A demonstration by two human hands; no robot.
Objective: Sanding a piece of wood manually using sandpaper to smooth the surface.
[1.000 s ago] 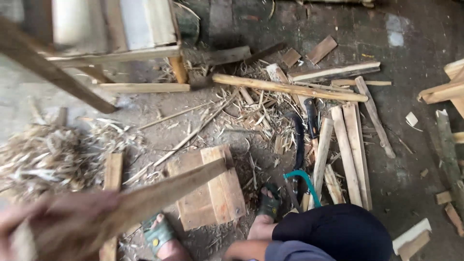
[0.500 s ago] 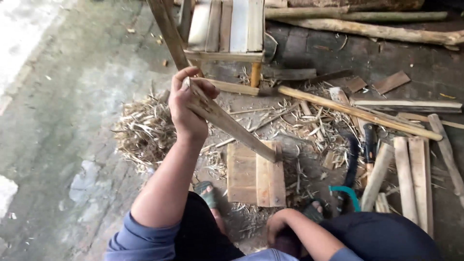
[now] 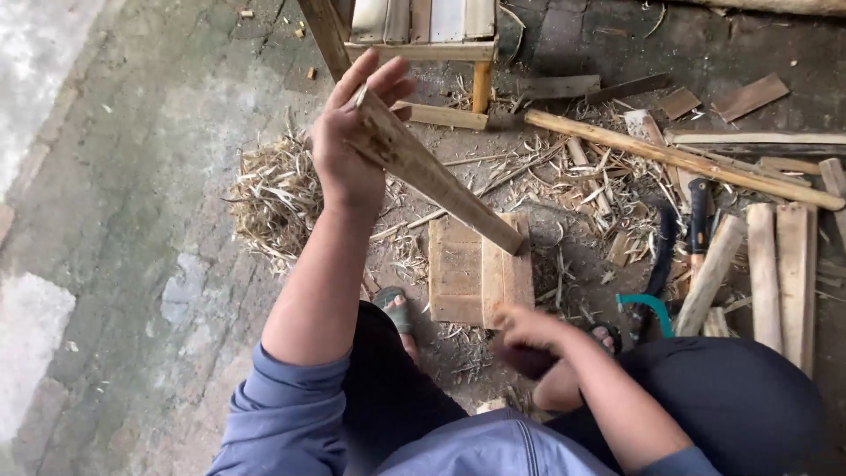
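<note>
My left hand grips the upper end of a long flat wooden stick, held slanting down to the right. Its lower end rests on a square wooden block on the ground in front of my feet. My right hand is low near my knee, blurred, closed around something dark that I cannot make out. A sandalled foot shows beside the block's left edge.
Wood shavings lie heaped left of the block. A long pole, split slats, a dark blade with a teal handle and scraps lie to the right. A wooden frame stands at the top.
The view has shifted. My left hand has kept its grip and raised the stick's upper end slightly. My right hand has come forward toward the block's near edge.
</note>
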